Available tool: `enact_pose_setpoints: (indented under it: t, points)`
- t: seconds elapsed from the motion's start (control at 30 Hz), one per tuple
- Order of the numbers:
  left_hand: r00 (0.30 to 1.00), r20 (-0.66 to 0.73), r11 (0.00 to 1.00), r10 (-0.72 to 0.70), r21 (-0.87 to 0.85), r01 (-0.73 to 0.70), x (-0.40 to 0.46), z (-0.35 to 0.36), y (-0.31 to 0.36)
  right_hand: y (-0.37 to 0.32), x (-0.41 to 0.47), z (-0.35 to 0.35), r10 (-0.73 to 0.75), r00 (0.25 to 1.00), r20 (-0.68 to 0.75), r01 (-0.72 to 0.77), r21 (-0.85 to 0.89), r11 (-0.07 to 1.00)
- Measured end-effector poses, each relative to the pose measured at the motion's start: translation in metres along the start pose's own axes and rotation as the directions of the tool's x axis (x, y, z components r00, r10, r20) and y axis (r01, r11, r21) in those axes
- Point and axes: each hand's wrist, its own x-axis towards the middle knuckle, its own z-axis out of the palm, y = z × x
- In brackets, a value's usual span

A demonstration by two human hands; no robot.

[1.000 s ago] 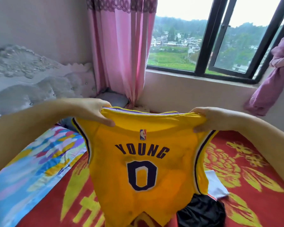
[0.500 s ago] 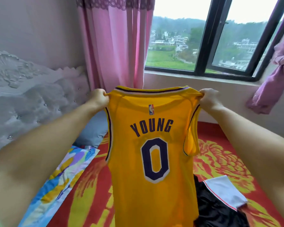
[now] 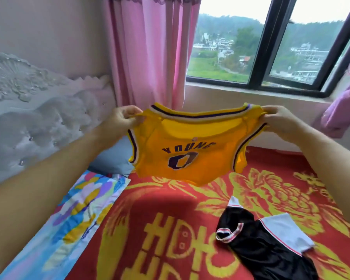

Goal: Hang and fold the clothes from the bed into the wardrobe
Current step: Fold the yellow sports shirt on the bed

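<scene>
The left hand [image 3: 122, 118] and right hand [image 3: 279, 120] each pinch a shoulder strap of a yellow basketball jersey [image 3: 188, 150], holding it spread in the air above the bed [image 3: 190, 229]. Its back reads "YOUNG 0". Black shorts with white trim [image 3: 269, 245] lie on the red-and-yellow blanket [image 3: 170, 209] below.

I have both arms stretched forward, my left hand [image 3: 123, 119] and right hand [image 3: 279, 120] level with each other, each pinching a shoulder of the yellow jersey [image 3: 188, 146].
</scene>
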Motion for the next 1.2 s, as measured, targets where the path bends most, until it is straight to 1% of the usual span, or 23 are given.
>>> enact_pose_setpoints:
  t: [0.03,0.07,0.13,0.17,0.23,0.3,0.37,0.47,0.53,0.67,0.73,0.83,0.87,0.9,0.97,1.0,1.03,1.13,1.2]
  points:
    - [0.995,0.082,0.998,-0.064,0.035,0.061,-0.017,0.002,-0.017,0.016,-0.01,0.006,0.051,0.994,0.1,-0.044,-0.076,0.996]
    - [0.975,0.156,0.985,-0.156,0.095,0.142,-0.042,0.006,-0.037,0.036,-0.025,0.016,0.093,0.977,0.192,-0.06,-0.171,0.983]
    - [0.895,0.286,0.929,-0.344,0.245,0.279,-0.089,0.015,-0.079,0.076,-0.059,0.041,0.152,0.929,0.338,-0.028,-0.346,0.938]
    - [0.847,0.322,0.891,-0.424,0.317,0.325,-0.117,0.025,-0.102,0.1,-0.08,0.056,0.186,0.895,0.406,0.001,-0.418,0.908]
    - [0.761,0.358,0.811,-0.541,0.46,0.361,-0.172,0.049,-0.146,0.152,-0.124,0.088,0.233,0.83,0.507,0.06,-0.497,0.866]
    - [0.678,0.386,0.737,-0.626,0.577,0.352,-0.223,0.076,-0.184,0.205,-0.172,0.116,0.28,0.786,0.551,0.054,-0.513,0.857]
    - [0.581,0.411,0.676,-0.702,0.641,0.363,-0.273,0.101,-0.214,0.252,-0.218,0.14,0.341,0.746,0.572,0.039,-0.548,0.835]
    - [0.478,0.451,0.633,-0.754,0.693,0.345,-0.34,0.135,-0.255,0.311,-0.277,0.167,0.453,0.672,0.586,-0.026,-0.593,0.805]
    - [0.396,0.461,0.597,-0.795,0.714,0.367,-0.376,0.152,-0.277,0.338,-0.31,0.179,0.509,0.61,0.607,-0.042,-0.618,0.785]
    - [0.214,0.524,0.564,-0.824,0.732,0.381,-0.425,0.168,-0.298,0.356,-0.352,0.194,0.571,0.368,0.734,0.009,-0.617,0.787]
    - [0.153,0.545,0.557,-0.824,0.731,0.395,-0.432,0.167,-0.302,0.359,-0.359,0.198,0.589,0.275,0.76,0.043,-0.622,0.782]
    - [0.036,0.57,0.516,-0.821,0.715,0.472,-0.413,0.158,-0.308,0.356,-0.345,0.201,0.634,0.186,0.751,-0.014,-0.643,0.766]
    - [0.012,0.579,0.514,-0.815,0.713,0.478,-0.405,0.155,-0.31,0.353,-0.336,0.201,0.637,0.158,0.754,-0.027,-0.642,0.766]
    - [0.003,0.586,0.519,-0.81,0.714,0.47,-0.388,0.149,-0.317,0.354,-0.319,0.205,0.639,0.139,0.756,-0.041,-0.641,0.767]
    - [0.021,0.608,0.543,-0.794,0.693,0.473,-0.355,0.14,-0.329,0.351,-0.286,0.209,0.648,0.125,0.752,-0.052,-0.647,0.761]
    - [0.029,0.617,0.55,-0.787,0.678,0.488,-0.33,0.133,-0.343,0.353,-0.26,0.215,0.657,0.146,0.739,-0.052,-0.658,0.751]
    - [0.041,0.617,0.549,-0.786,0.666,0.504,-0.303,0.126,-0.355,0.356,-0.235,0.219,0.669,0.181,0.721,-0.055,-0.671,0.739]
    - [0.106,0.572,0.515,-0.813,0.623,0.589,-0.21,0.101,-0.394,0.36,-0.146,0.23,0.7,0.297,0.649,-0.167,-0.686,0.708]
    - [0.167,0.533,0.516,-0.83,0.618,0.593,-0.149,0.086,-0.414,0.362,-0.086,0.239,0.705,0.407,0.58,-0.178,-0.707,0.684]
